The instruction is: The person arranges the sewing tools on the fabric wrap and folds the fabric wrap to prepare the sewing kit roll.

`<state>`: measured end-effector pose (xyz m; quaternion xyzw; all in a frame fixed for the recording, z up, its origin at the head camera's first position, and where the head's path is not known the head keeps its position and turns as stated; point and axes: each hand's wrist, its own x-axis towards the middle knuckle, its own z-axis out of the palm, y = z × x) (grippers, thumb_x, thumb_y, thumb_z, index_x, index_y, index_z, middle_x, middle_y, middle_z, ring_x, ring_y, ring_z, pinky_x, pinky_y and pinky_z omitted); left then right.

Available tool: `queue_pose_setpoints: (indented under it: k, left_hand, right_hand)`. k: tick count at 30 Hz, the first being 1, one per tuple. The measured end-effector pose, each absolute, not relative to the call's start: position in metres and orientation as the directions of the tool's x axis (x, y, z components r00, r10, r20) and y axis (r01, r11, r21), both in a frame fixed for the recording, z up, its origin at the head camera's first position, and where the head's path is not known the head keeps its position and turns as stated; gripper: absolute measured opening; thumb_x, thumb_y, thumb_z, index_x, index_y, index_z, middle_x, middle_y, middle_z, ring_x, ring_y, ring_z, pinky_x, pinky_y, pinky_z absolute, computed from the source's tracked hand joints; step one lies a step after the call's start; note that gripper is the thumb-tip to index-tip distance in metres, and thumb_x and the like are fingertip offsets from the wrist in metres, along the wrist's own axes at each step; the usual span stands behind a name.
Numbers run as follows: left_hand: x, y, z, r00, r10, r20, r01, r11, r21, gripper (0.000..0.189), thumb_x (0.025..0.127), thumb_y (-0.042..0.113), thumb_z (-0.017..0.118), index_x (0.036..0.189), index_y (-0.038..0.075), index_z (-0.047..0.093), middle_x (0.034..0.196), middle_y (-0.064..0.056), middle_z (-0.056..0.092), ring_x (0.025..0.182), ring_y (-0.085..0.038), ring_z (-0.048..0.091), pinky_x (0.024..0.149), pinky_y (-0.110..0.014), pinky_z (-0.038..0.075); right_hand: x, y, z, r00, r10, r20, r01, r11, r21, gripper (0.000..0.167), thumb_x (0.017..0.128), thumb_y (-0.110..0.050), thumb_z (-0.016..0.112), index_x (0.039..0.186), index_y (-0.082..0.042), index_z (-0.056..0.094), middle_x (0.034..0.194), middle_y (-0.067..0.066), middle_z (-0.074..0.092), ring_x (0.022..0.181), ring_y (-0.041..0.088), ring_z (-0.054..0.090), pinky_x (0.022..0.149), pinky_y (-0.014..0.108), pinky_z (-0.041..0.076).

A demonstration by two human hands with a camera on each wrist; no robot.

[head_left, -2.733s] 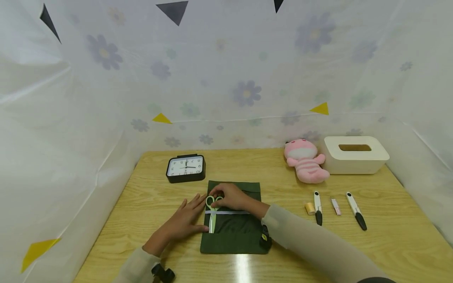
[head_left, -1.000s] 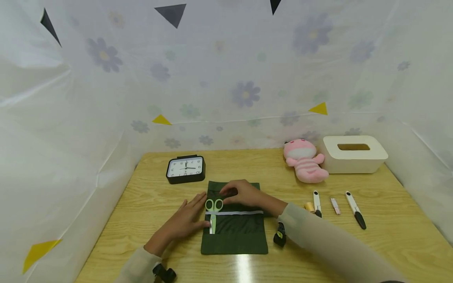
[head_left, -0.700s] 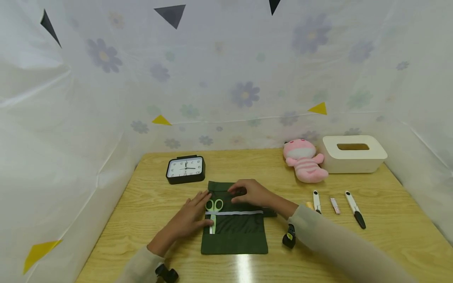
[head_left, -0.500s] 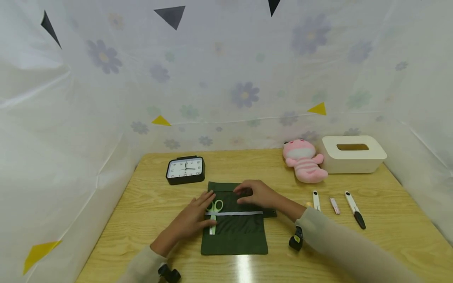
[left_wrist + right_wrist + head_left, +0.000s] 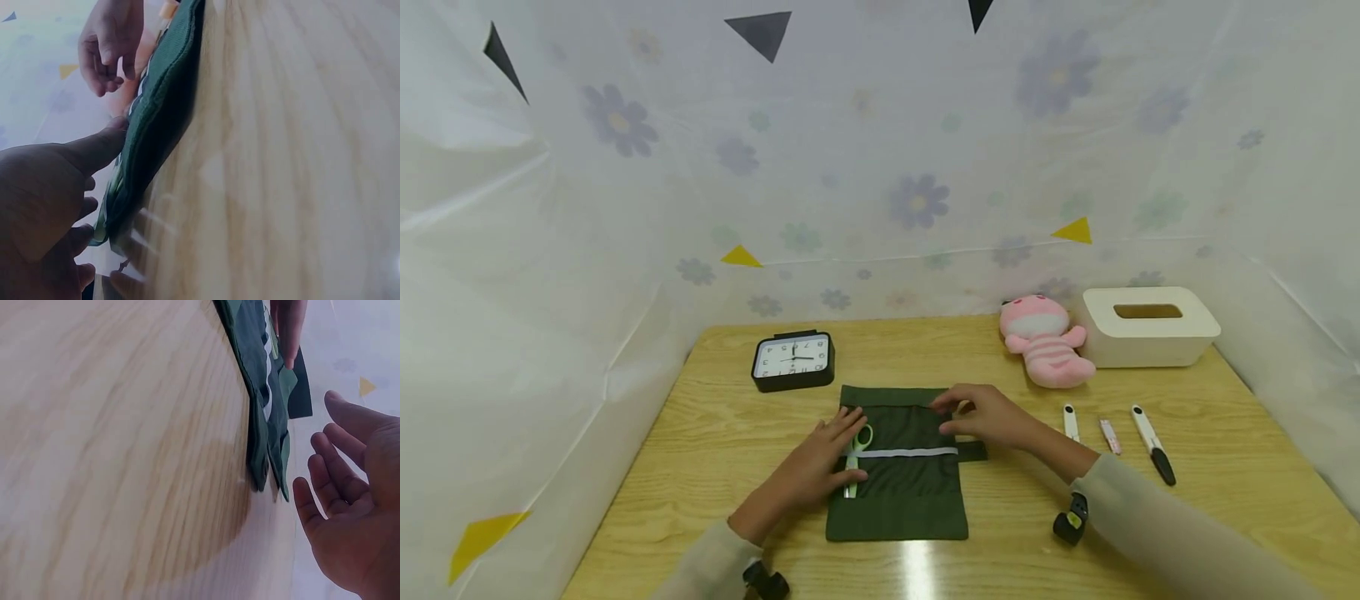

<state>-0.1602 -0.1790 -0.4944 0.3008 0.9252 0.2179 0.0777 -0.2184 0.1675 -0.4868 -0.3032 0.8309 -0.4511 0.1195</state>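
Observation:
A dark green fabric tool roll [image 5: 898, 518] lies flat on the table, with a white elastic band [image 5: 910, 452] across it. Scissors [image 5: 867, 435] with pale green handles are tucked under the band at its left side. My left hand [image 5: 816, 458] rests on the roll's left edge and covers part of the scissors, fingers straight. Over the upper right corner of the roll hovers my right hand [image 5: 992, 415], loosely bent and holding nothing. In the right wrist view its fingers [image 5: 325, 475] are apart from the cloth.
Right of the roll lie two white tools with black ends, one near [image 5: 1071, 422] and one farther right [image 5: 1153, 446], with a small pink-patterned piece [image 5: 1109, 436] between. Behind stand a black clock [image 5: 793, 360], pink plush toy [image 5: 1047, 342] and white tissue box [image 5: 1150, 333].
My right hand has left the scissors and moved right across the roll to its upper right corner. My left hand has shifted right onto the scissors. The right arm now hides the yellow spool.

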Motion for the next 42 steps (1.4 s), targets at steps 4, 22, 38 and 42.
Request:
queue_pose_setpoints:
  k: [4, 22, 38, 42]
  left_hand:
    - [-0.159, -0.178, -0.495, -0.804, 0.594, -0.023, 0.524, 0.727, 0.444, 0.084, 0.097, 0.046, 0.068, 0.162, 0.009, 0.030, 0.170, -0.009, 0.024, 0.157, -0.034, 0.017, 0.122, -0.061, 0.020]
    - [-0.158, -0.178, -0.497, -0.814, 0.578, -0.057, 0.498, 0.744, 0.445, 0.082, 0.097, 0.048, 0.067, 0.161, 0.009, 0.034, 0.169, -0.006, 0.028, 0.158, -0.031, 0.018, 0.124, -0.058, 0.018]
    - [-0.160, -0.179, -0.501, -0.810, 0.584, -0.057, 0.506, 0.745, 0.434, 0.083, 0.097, 0.051, 0.065, 0.162, 0.010, 0.033, 0.169, -0.005, 0.028, 0.158, -0.030, 0.017, 0.124, -0.058, 0.019]
    - [-0.161, -0.179, -0.502, -0.809, 0.585, -0.056, 0.509, 0.746, 0.429, 0.083, 0.097, 0.053, 0.065, 0.162, 0.011, 0.033, 0.169, -0.005, 0.027, 0.158, -0.029, 0.017, 0.124, -0.057, 0.019]
  right_hand:
    - [-0.215, 0.184, -0.484, -0.806, -0.585, 0.085, -0.402, 0.437, -0.804, 0.040, 0.094, -0.029, 0.078, 0.127, -0.008, 0.070, 0.120, 0.006, 0.070, 0.105, 0.021, 0.062, 0.090, 0.037, 0.055]
    - [-0.197, 0.271, -0.481, -0.852, -0.517, 0.085, -0.401, 0.539, -0.741, 0.041, 0.095, -0.026, 0.076, 0.130, -0.005, 0.069, 0.125, 0.009, 0.070, 0.101, 0.020, 0.060, 0.077, 0.029, 0.054]
    - [-0.185, 0.309, -0.473, -0.845, -0.533, -0.048, -0.354, 0.624, -0.697, 0.051, 0.090, -0.030, 0.081, 0.132, -0.004, 0.068, 0.099, -0.001, 0.062, 0.084, 0.009, 0.051, 0.067, 0.026, 0.045]
    - [-0.184, 0.312, -0.473, -0.836, -0.545, -0.064, -0.355, 0.627, -0.694, 0.051, 0.089, -0.033, 0.082, 0.130, -0.006, 0.069, 0.098, -0.001, 0.062, 0.084, 0.010, 0.052, 0.067, 0.025, 0.044]
